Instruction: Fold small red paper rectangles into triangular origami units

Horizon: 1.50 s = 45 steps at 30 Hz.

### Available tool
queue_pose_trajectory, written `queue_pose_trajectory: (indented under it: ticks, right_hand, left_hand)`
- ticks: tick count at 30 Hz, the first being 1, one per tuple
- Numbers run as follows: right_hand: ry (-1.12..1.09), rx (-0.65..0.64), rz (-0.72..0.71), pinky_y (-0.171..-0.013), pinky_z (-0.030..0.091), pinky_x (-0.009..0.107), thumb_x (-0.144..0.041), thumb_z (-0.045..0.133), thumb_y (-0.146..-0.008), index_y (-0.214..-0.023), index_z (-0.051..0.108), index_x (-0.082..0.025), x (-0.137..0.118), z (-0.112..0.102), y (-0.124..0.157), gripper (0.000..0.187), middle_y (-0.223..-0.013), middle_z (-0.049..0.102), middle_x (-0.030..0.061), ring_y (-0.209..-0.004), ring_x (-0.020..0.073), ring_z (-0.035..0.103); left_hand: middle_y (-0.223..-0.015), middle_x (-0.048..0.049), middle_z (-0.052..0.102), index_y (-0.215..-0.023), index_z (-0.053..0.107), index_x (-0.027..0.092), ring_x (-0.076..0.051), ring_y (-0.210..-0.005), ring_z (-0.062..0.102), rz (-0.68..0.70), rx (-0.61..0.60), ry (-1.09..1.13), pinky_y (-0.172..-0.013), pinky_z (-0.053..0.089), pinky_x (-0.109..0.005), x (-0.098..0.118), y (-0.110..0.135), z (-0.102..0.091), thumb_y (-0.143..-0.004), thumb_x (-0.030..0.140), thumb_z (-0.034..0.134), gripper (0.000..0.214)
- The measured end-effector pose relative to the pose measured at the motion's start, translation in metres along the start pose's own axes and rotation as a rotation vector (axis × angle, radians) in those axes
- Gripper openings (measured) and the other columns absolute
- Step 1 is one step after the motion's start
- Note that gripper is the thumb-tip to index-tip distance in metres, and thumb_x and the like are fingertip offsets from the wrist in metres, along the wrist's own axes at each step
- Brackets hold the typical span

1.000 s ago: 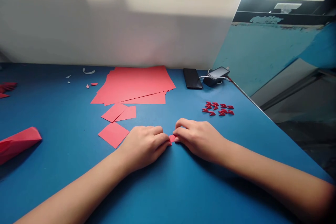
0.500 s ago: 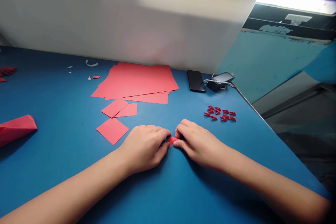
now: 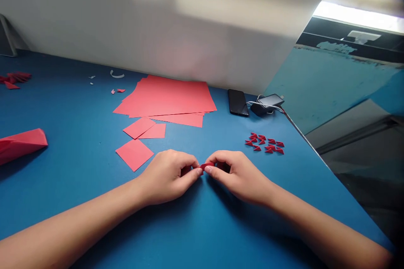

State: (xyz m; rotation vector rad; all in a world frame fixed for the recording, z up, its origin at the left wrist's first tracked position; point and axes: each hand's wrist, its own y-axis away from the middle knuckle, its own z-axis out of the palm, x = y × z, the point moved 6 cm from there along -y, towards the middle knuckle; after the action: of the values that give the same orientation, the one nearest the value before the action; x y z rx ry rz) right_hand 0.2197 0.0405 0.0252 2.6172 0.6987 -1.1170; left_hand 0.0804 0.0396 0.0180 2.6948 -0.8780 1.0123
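Between my two hands is a small folded piece of red paper (image 3: 206,165), partly covered by the fingertips. My left hand (image 3: 172,176) pinches its left end between thumb and fingers. On the other end, the thumb and fingers of my right hand (image 3: 238,175) are closed. Left of my left hand lies a square of red paper (image 3: 134,155). Two more red squares (image 3: 143,128) overlap just behind it. Beyond my right hand is a group of several small folded red triangles (image 3: 265,143) on the blue table (image 3: 189,235).
A stack of large red sheets (image 3: 173,96) lies near the white board (image 3: 189,42). A black phone (image 3: 238,102) and a dark device with a white cable (image 3: 268,103) are at the back right. A rolled red paper (image 3: 25,143) and red pieces (image 3: 15,79) lie left, paper scraps (image 3: 117,74) behind.
The red paper now shows as a narrower, darker strip between my fingertips. My right hand's fingers have straightened somewhat along it. The whole view has tilted slightly.
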Motion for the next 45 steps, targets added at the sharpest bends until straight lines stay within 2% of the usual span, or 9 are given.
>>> queue_pose_trajectory:
  ticks: [3, 6, 9, 13, 19, 30, 36, 40, 45]
  right_hand:
    - [-0.055, 0.035, 0.044, -0.060, 0.043, 0.024, -0.024, 0.056, -0.087, -0.090, 0.070, -0.020, 0.003, 0.000, 0.000, 0.016, -0.083, 0.070, 0.0008, -0.068, 0.0135, 0.058]
    - [-0.082, 0.050, 0.107, -0.061, 0.045, 0.025, -0.025, 0.058, -0.084, -0.095, 0.069, -0.019, 0.009, 0.001, 0.001, 0.017, -0.082, 0.071, 0.0016, -0.067, 0.0139, 0.059]
    - [-0.034, 0.019, 0.127, -0.056, 0.043, 0.024, -0.022, 0.058, -0.082, -0.084, 0.071, -0.019, 0.012, 0.003, 0.002, 0.013, -0.074, 0.070, 0.0009, -0.062, 0.0140, 0.059]
    - [0.076, 0.063, 0.081, -0.059, 0.043, 0.025, -0.018, 0.058, -0.080, -0.078, 0.073, -0.022, 0.010, 0.002, 0.002, 0.015, -0.078, 0.070, 0.0006, -0.071, 0.0159, 0.061]
    - [0.095, 0.117, 0.117, -0.061, 0.043, 0.026, -0.020, 0.060, -0.080, -0.084, 0.070, -0.021, 0.013, 0.002, 0.002, 0.011, -0.078, 0.070, 0.0000, -0.068, 0.0153, 0.061]
    - [0.110, 0.106, 0.105, -0.065, 0.042, 0.026, -0.018, 0.059, -0.081, -0.080, 0.068, -0.021, 0.013, 0.004, 0.005, 0.009, -0.081, 0.068, -0.0005, -0.073, 0.0144, 0.059]
    - [0.141, 0.080, 0.095, -0.062, 0.040, 0.025, -0.015, 0.057, -0.082, -0.078, 0.063, -0.021, 0.013, 0.007, 0.006, 0.010, -0.080, 0.064, -0.0005, -0.073, 0.0138, 0.056]
    - [0.164, 0.061, 0.027, -0.062, 0.039, 0.024, -0.013, 0.056, -0.083, -0.078, 0.062, -0.020, 0.011, 0.008, 0.006, 0.010, -0.079, 0.062, -0.0006, -0.072, 0.0132, 0.054]
    - [0.272, 0.008, -0.168, -0.065, 0.042, 0.025, -0.013, 0.055, -0.085, -0.083, 0.061, -0.017, 0.006, 0.010, 0.006, 0.008, -0.083, 0.061, 0.0023, -0.073, 0.0134, 0.055]
  left_hand:
    - [-0.065, 0.0002, 0.066, -0.076, 0.069, 0.020, -0.013, -0.057, 0.056, 0.002, -0.033, -0.012, -0.053, 0.035, -0.023, 0.001, 0.000, 0.002, -0.091, 0.028, 0.046, 0.028]
    - [-0.067, 0.0002, 0.067, -0.077, 0.068, 0.021, -0.014, -0.060, 0.057, 0.009, -0.020, -0.090, -0.056, 0.037, -0.024, 0.001, 0.001, 0.005, -0.090, 0.028, 0.048, 0.025]
    - [-0.074, -0.0003, 0.068, -0.087, 0.068, 0.021, -0.015, -0.064, 0.059, 0.031, 0.038, -0.185, -0.058, 0.038, -0.025, -0.001, 0.003, 0.007, -0.087, 0.027, 0.053, 0.016]
    - [-0.079, 0.0002, 0.066, -0.091, 0.070, 0.025, -0.015, -0.070, 0.060, 0.144, -0.003, -0.237, -0.061, 0.039, -0.025, -0.003, 0.003, 0.012, -0.090, 0.028, 0.051, 0.019]
    - [-0.071, 0.0011, 0.058, -0.090, 0.072, 0.028, -0.012, -0.060, 0.054, 0.223, 0.010, -0.314, -0.054, 0.032, -0.025, -0.006, 0.003, 0.010, -0.093, 0.037, 0.047, 0.027]
    - [-0.060, 0.0016, 0.051, -0.089, 0.072, 0.030, -0.013, -0.050, 0.046, 0.458, 0.123, -0.592, -0.049, 0.025, -0.029, 0.005, 0.006, 0.007, -0.096, 0.036, 0.041, 0.032]
    - [-0.061, 0.0021, 0.052, -0.085, 0.069, 0.028, -0.013, -0.049, 0.045, 0.478, 0.073, -0.648, -0.050, 0.026, -0.030, 0.010, 0.004, 0.008, -0.097, 0.037, 0.040, 0.032]
    - [-0.060, 0.0027, 0.053, -0.082, 0.066, 0.027, -0.014, -0.048, 0.045, 0.480, 0.067, -0.678, -0.050, 0.026, -0.030, 0.009, 0.002, 0.009, -0.097, 0.035, 0.039, 0.032]
    - [-0.060, 0.0029, 0.055, -0.079, 0.064, 0.025, -0.014, -0.049, 0.047, 0.484, 0.048, -0.683, -0.050, 0.026, -0.031, 0.010, 0.004, 0.010, -0.097, 0.033, 0.041, 0.030]
